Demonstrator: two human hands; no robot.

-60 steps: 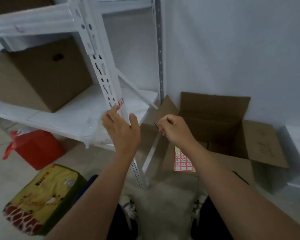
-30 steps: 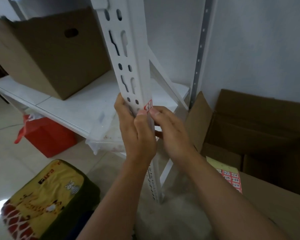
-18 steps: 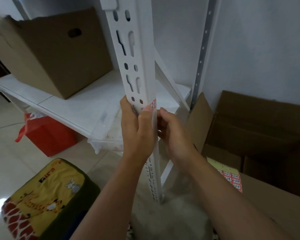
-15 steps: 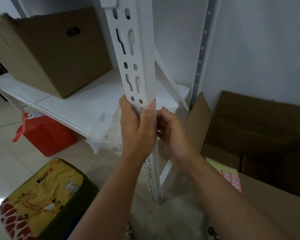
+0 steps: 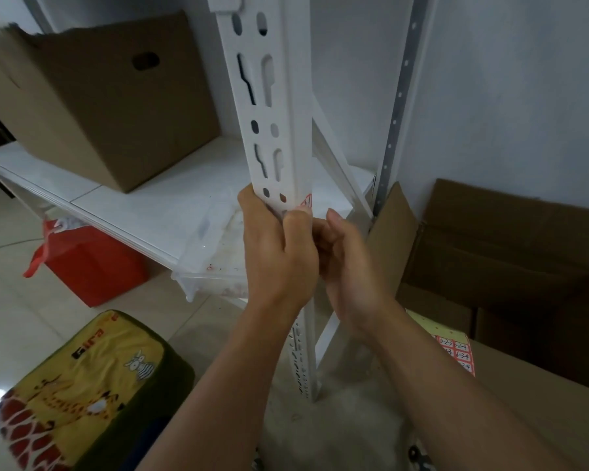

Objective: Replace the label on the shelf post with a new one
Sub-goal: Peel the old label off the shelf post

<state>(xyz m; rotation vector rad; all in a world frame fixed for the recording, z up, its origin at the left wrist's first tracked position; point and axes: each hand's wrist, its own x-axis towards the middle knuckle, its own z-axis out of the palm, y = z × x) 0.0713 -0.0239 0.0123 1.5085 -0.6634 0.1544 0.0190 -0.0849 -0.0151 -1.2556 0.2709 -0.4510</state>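
Your left hand [image 5: 279,253] is wrapped around the white shelf post [image 5: 288,107], its grip closed on the post with the thumb pressing up along the near face. The red-and-white label [image 5: 306,202] sits on the post's right-hand edge, just above that thumb tip and touching it, only its upper corner showing. Your right hand [image 5: 351,263] is tucked in just right of the post, fingers curled toward it; whether its grip holds anything you cannot tell, since the left hand covers the fingertips. The post runs upright, and the label lies up and slightly left of your right fingertips, so the right hand looks the better placed to pick at its free edge while the left steadies the post. The sheet of new labels [image 5: 456,351] lies low on the right, on the near cardboard box flap [image 5: 541,396], well apart from both hands and partly hidden by your right forearm.
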